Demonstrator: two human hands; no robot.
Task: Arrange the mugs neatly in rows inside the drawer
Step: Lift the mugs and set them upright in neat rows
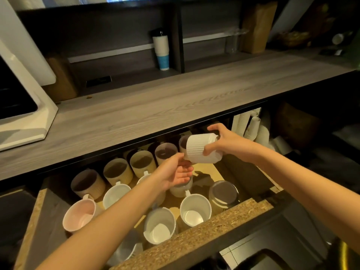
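The right hand [224, 142] holds a white ribbed mug [202, 149] tipped on its side above the open drawer [194, 240], thumb on the near side of the body and fingers curled over the far end, so its grip is closed around the mug. The left hand [175, 172] sits just below and to the left of that mug, palm turned up and fingers loosely spread; its fingertips reach the mug's left end, though whether they press on it cannot be told, and this grip has hold of nothing clearly. Inside the drawer a back row of tan and brownish mugs [117, 171] runs diagonally from lower left toward the upper right, standing upright and close together. Nearer the front stand a pink mug [79, 215], a white mug [116, 194] just behind it, another white mug [159, 225] and a third white mug [195, 210] beside that, all upright with mouths open. To the right of these, 1 grey mug [224, 194] stands upside down, base showing. Another mug [181, 189] is partly hidden beneath the left hand. Above the drawer runs the wooden worktop [155, 106], with a stack of paper cups [161, 49] on the shelf behind.
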